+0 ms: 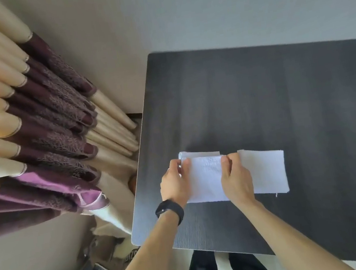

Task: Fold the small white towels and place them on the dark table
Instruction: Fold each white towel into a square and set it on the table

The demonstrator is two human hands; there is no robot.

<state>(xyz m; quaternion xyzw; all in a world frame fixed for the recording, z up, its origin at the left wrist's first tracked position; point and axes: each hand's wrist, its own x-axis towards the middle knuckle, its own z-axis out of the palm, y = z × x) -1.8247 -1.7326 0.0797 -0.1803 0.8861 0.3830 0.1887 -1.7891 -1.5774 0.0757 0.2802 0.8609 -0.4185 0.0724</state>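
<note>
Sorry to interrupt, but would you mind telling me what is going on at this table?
A person stands at the dark table, folding small white towels. The left hand and the right hand each pinch the far edge of a white towel, which sits on top of more white cloth lying flat on the table. Whether that cloth is one towel or several is hard to tell. A black watch is on the left wrist, and curtains hang to the left.
</note>
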